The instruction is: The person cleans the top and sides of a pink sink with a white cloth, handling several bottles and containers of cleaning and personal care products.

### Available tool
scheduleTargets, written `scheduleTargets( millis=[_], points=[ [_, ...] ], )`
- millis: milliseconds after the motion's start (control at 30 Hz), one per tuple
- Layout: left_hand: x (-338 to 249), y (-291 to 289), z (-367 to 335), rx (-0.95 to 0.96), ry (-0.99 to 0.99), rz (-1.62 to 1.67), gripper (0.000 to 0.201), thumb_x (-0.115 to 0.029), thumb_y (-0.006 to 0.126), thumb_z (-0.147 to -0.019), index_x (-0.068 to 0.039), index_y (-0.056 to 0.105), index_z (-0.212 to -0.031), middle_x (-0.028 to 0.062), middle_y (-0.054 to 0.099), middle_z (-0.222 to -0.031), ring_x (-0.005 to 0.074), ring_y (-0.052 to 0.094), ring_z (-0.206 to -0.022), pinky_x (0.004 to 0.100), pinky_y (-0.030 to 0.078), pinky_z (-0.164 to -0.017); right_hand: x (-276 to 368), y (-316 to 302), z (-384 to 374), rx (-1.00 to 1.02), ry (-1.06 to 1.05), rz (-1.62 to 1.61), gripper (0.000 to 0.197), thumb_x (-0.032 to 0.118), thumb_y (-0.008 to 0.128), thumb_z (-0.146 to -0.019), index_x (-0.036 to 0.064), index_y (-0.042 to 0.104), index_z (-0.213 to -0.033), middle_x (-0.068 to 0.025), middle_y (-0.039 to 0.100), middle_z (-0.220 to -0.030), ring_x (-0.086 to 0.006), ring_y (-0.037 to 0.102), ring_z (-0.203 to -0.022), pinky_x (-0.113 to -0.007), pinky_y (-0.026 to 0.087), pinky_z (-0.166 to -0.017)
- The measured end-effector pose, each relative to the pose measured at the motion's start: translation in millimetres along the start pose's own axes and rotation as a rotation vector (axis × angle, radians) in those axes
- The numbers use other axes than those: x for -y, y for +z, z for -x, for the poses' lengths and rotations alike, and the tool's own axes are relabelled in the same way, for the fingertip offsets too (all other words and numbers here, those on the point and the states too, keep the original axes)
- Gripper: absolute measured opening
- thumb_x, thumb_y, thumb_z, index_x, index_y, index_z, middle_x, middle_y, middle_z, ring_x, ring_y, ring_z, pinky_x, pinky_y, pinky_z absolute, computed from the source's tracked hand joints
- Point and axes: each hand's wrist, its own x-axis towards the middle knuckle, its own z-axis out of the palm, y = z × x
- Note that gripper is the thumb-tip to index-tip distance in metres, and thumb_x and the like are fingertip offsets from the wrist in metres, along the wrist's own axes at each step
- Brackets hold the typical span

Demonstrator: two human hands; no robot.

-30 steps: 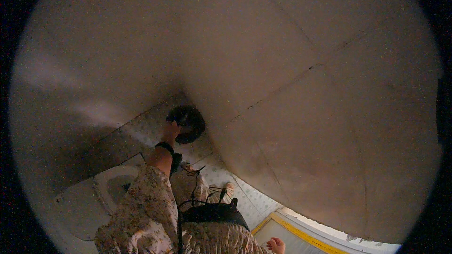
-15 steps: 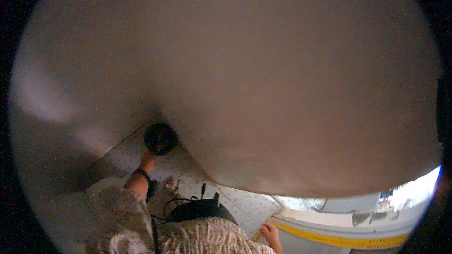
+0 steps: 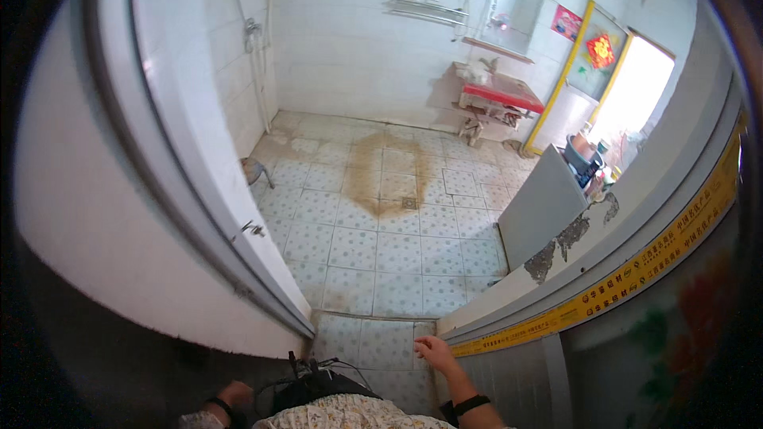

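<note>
My right hand point(image 3: 433, 351) hangs in front of me at the doorway, near the yellow-taped door frame. Its fingers are loosely bent and partly apart, with nothing seen in them. Low on the left, in shadow beside the wall's lower edge, is my left hand point(image 3: 236, 392); it is dim and blurred, and its fingers cannot be made out. Both wrists wear black bands. Between the hands, a black pouch point(image 3: 322, 385) with cables sits at my waist, over a patterned light garment point(image 3: 350, 413).
Beyond a raised sill lies a tiled floor point(image 3: 373, 246) with a brownish stain. A white door point(image 3: 230, 183) with a handle stands left, a stool point(image 3: 256, 171) behind it. At right are a white cabinet point(image 3: 540, 206) holding a basin point(image 3: 584, 159), a red-edged table point(image 3: 501, 95) and an open door point(image 3: 564, 79).
The view has swung from a near, blurred pale surface to a room through a doorway. My left hand has dropped from beside a round dark thing, now out of view.
</note>
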Motion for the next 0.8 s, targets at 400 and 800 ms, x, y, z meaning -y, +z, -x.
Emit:
scheduleTargets(
  millis=[400, 800],
  points=[
    [-82.4, 14.7, -163.4, 0.143, -0.325, 0.220, 0.028, -0.023, 0.053, -0.081, -0.007, 0.060, -0.059, 0.0114, 0.048, -0.050, 0.0262, 0.047, -0.048, 0.0388, 0.041, -0.050, 108.6, -96.9, -134.4, 0.019, -0.158, -0.052, 0.027, 0.017, 0.052, -0.090, -0.0009, 0.056, -0.109, -0.0079, 0.063, -0.089, -0.0131, 0.059, -0.073, -0.027, 0.048, -0.066],
    [-229.9, -65.1, -318.1, 0.093, -0.178, 0.295, 0.030, -0.027, 0.054, -0.081, -0.007, 0.060, -0.060, 0.0100, 0.047, -0.049, 0.0267, 0.050, -0.050, 0.0400, 0.041, -0.049, 104.9, -207.2, -228.9, -0.180, 0.088, -0.265, 0.027, 0.017, 0.054, -0.086, -0.0004, 0.057, -0.106, -0.0073, 0.065, -0.084, -0.0122, 0.060, -0.067, -0.026, 0.047, -0.060]
  ],
)
